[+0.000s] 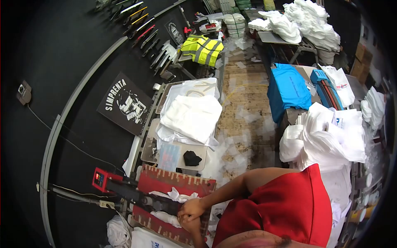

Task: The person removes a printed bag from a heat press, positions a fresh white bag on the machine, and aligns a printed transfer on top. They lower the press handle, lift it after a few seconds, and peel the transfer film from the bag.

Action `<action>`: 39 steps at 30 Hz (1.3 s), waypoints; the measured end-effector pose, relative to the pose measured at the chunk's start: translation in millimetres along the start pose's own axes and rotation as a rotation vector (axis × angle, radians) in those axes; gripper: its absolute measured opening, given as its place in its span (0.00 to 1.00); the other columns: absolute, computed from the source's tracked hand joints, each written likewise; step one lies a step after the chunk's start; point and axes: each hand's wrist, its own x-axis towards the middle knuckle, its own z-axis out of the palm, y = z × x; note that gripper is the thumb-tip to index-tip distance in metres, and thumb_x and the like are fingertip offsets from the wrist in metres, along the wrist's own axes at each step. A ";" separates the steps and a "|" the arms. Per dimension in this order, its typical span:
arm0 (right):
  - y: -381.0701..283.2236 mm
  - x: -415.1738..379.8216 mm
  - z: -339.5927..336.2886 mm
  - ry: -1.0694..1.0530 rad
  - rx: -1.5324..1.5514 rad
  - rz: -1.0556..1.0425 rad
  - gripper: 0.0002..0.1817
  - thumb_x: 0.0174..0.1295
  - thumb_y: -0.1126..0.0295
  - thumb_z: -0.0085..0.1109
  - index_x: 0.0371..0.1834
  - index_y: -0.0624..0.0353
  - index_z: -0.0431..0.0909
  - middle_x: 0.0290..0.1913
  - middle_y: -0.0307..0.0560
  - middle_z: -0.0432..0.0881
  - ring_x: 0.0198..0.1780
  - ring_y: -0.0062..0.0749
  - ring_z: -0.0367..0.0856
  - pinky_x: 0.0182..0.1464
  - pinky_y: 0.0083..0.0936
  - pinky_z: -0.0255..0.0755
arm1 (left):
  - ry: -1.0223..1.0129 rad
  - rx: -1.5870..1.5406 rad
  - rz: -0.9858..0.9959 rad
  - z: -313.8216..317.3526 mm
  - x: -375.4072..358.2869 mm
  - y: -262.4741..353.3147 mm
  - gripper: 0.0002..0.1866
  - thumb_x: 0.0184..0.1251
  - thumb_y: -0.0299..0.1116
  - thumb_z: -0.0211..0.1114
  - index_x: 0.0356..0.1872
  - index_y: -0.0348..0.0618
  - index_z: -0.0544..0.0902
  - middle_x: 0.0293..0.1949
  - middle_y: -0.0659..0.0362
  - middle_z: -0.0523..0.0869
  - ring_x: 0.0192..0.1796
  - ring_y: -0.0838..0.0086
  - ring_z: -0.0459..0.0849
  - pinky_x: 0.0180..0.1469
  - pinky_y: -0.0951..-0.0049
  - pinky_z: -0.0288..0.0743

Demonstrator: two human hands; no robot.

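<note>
My right hand (192, 208) lies closed over my left hand (190, 224), both at the front end of the dark arm of a red heat press (165, 180). The handle under my fingers is mostly hidden. White cloth (180, 195) pokes out on one side of the press arm, and another white piece (166, 218) shows on the other side. Brown tape strips line the edges of the red plate. Behind it sits the red control box (100, 180) with a lit display.
Beside the press, a folded white garment stack (192, 118) and a black cloth (192, 158) rest on a table. White garment piles (322, 136), a blue shirt (288, 89) and a yellow safety vest (202, 49) stand around. Paper scraps litter the wooden floor (244, 120). A cable (74, 144) hangs along the wall.
</note>
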 end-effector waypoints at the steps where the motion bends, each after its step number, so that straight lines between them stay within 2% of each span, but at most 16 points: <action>1: -1.8 -0.3 0.6 -0.001 0.002 -0.002 0.27 0.67 0.44 0.53 0.49 0.60 0.77 0.37 0.62 0.84 0.43 0.59 0.83 0.46 0.50 0.75 | -0.001 0.002 -0.001 1.0 -0.6 -1.3 0.26 0.53 0.46 0.69 0.48 0.36 0.83 0.56 0.41 0.82 0.62 0.45 0.78 0.67 0.50 0.70; 6: -7.2 -2.9 -8.0 0.044 0.034 -0.019 0.25 0.64 0.45 0.53 0.46 0.58 0.78 0.36 0.60 0.84 0.42 0.60 0.83 0.45 0.51 0.75 | -0.007 0.021 -0.012 4.6 -5.6 -8.6 0.27 0.53 0.47 0.69 0.49 0.36 0.83 0.57 0.41 0.82 0.62 0.45 0.78 0.68 0.50 0.69; 8: 9.2 2.5 6.4 -0.067 0.050 0.010 0.22 0.61 0.52 0.57 0.47 0.60 0.79 0.39 0.60 0.84 0.44 0.58 0.83 0.46 0.47 0.76 | -0.011 0.052 -0.013 6.7 -2.8 -13.9 0.27 0.53 0.47 0.68 0.50 0.36 0.83 0.57 0.41 0.82 0.63 0.44 0.78 0.69 0.49 0.68; 9: 10.9 4.0 6.7 -0.038 0.185 -0.044 0.20 0.54 0.56 0.61 0.42 0.60 0.81 0.40 0.59 0.85 0.42 0.57 0.83 0.46 0.46 0.76 | -0.023 0.077 -0.035 6.1 -7.0 -14.5 0.27 0.53 0.47 0.68 0.50 0.36 0.83 0.57 0.41 0.82 0.63 0.44 0.78 0.69 0.49 0.68; 10: 16.6 4.7 13.2 -0.161 0.145 0.086 0.19 0.48 0.58 0.63 0.38 0.60 0.82 0.40 0.60 0.84 0.42 0.55 0.83 0.46 0.46 0.76 | -0.065 0.142 -0.102 11.3 -17.8 -19.9 0.34 0.55 0.50 0.65 0.59 0.34 0.79 0.62 0.40 0.79 0.68 0.46 0.72 0.74 0.50 0.60; 11: 6.3 1.8 -3.1 -0.162 0.184 0.012 0.19 0.47 0.59 0.63 0.39 0.60 0.83 0.42 0.60 0.84 0.44 0.55 0.82 0.48 0.46 0.76 | -0.110 0.203 -0.128 10.5 -17.3 -17.7 0.35 0.57 0.49 0.63 0.61 0.33 0.77 0.63 0.41 0.78 0.69 0.47 0.72 0.75 0.52 0.60; 12: 11.1 4.8 -10.0 -0.040 0.063 -0.453 0.20 0.45 0.59 0.65 0.39 0.61 0.83 0.44 0.58 0.84 0.45 0.54 0.82 0.48 0.45 0.76 | -0.255 0.313 -0.232 12.0 -15.8 -21.1 0.33 0.59 0.48 0.61 0.61 0.34 0.78 0.63 0.41 0.78 0.68 0.48 0.74 0.74 0.53 0.62; 13: 17.1 5.7 -7.5 -0.113 -0.010 -0.447 0.20 0.45 0.59 0.65 0.39 0.60 0.83 0.45 0.58 0.84 0.45 0.55 0.82 0.48 0.45 0.77 | -0.416 0.432 -0.318 17.0 -18.0 -29.3 0.31 0.61 0.46 0.58 0.60 0.34 0.79 0.63 0.41 0.79 0.67 0.48 0.75 0.73 0.54 0.64; 14: 26.1 8.8 6.8 0.012 0.039 -0.495 0.23 0.43 0.59 0.66 0.43 0.60 0.83 0.43 0.57 0.84 0.43 0.55 0.82 0.46 0.46 0.77 | -0.129 0.315 -0.130 23.2 -21.7 -18.2 0.31 0.56 0.44 0.61 0.59 0.37 0.79 0.63 0.42 0.79 0.70 0.53 0.72 0.75 0.55 0.58; 15: 28.0 6.6 7.0 -0.246 0.025 -0.216 0.27 0.48 0.50 0.67 0.44 0.59 0.82 0.39 0.58 0.85 0.41 0.55 0.83 0.45 0.45 0.77 | -0.131 0.326 -0.135 -5.9 -11.0 12.0 0.25 0.56 0.42 0.62 0.53 0.39 0.83 0.59 0.44 0.82 0.65 0.53 0.77 0.71 0.54 0.66; 16: 25.8 6.7 8.4 -0.263 0.131 0.065 0.29 0.55 0.44 0.60 0.48 0.58 0.81 0.36 0.59 0.86 0.36 0.57 0.84 0.41 0.46 0.78 | -0.064 0.196 -0.170 -12.8 -2.9 22.2 0.18 0.54 0.39 0.64 0.43 0.41 0.86 0.51 0.46 0.86 0.56 0.51 0.82 0.62 0.53 0.73; 17: 22.8 6.4 5.5 -0.239 0.058 0.040 0.30 0.62 0.42 0.58 0.54 0.57 0.80 0.43 0.56 0.87 0.40 0.55 0.85 0.44 0.43 0.79 | 0.046 -0.007 -0.014 -26.3 10.5 29.6 0.13 0.50 0.38 0.68 0.35 0.43 0.86 0.43 0.49 0.88 0.47 0.52 0.85 0.55 0.54 0.76; 19: 19.2 7.3 7.1 -0.135 -0.026 0.024 0.33 0.61 0.37 0.58 0.56 0.55 0.79 0.43 0.54 0.87 0.42 0.53 0.85 0.45 0.43 0.79 | 0.054 -0.013 -0.003 -26.6 14.2 28.2 0.12 0.48 0.37 0.70 0.32 0.43 0.84 0.38 0.51 0.87 0.43 0.54 0.85 0.51 0.55 0.75; 22: 18.0 8.9 5.0 -0.086 -0.043 -0.030 0.32 0.61 0.40 0.59 0.57 0.55 0.79 0.44 0.53 0.87 0.43 0.50 0.86 0.45 0.42 0.79 | 0.072 -0.028 -0.006 -29.2 14.3 31.1 0.13 0.45 0.38 0.72 0.31 0.44 0.84 0.35 0.53 0.88 0.42 0.57 0.85 0.51 0.58 0.75; 26: 18.8 11.0 6.0 -0.086 -0.033 -0.031 0.32 0.59 0.43 0.65 0.58 0.55 0.78 0.43 0.54 0.86 0.43 0.49 0.86 0.44 0.38 0.80 | 0.099 -0.038 0.002 -24.3 10.1 21.9 0.13 0.43 0.40 0.73 0.29 0.47 0.84 0.33 0.58 0.87 0.40 0.60 0.85 0.48 0.60 0.74; 39: 20.9 14.4 13.5 -0.007 -0.045 -0.105 0.31 0.60 0.48 0.64 0.60 0.58 0.78 0.44 0.54 0.87 0.41 0.50 0.86 0.43 0.37 0.81 | 0.134 -0.044 -0.031 -34.5 18.0 29.6 0.11 0.44 0.38 0.69 0.29 0.44 0.85 0.33 0.59 0.88 0.41 0.63 0.86 0.50 0.62 0.75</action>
